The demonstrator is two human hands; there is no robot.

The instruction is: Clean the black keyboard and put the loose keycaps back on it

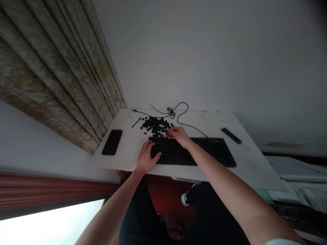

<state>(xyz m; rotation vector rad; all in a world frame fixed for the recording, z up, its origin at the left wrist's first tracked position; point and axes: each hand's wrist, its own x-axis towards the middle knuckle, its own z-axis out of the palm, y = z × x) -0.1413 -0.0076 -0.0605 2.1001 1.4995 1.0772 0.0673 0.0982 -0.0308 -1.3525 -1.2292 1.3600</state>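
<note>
A black keyboard (173,152) lies across the front of the white table, and its key area looks dark and hard to make out. My left hand (146,157) grips its left end, fingers over the far corner and thumb on the near side. Beyond the keyboard is a loose pile of small black keycaps (154,125). My right hand (178,133) reaches over the keyboard to the pile's right edge, thumb and fingers pinched together. What sits between those fingertips is too small to tell.
A black phone (111,142) lies at the table's left. Near the pile is a small blue tool (136,123). The keyboard's cable (183,102) loops along the wall side. A long black strip (231,135) lies at the right. A curtain (76,64) hangs beside the table's left edge.
</note>
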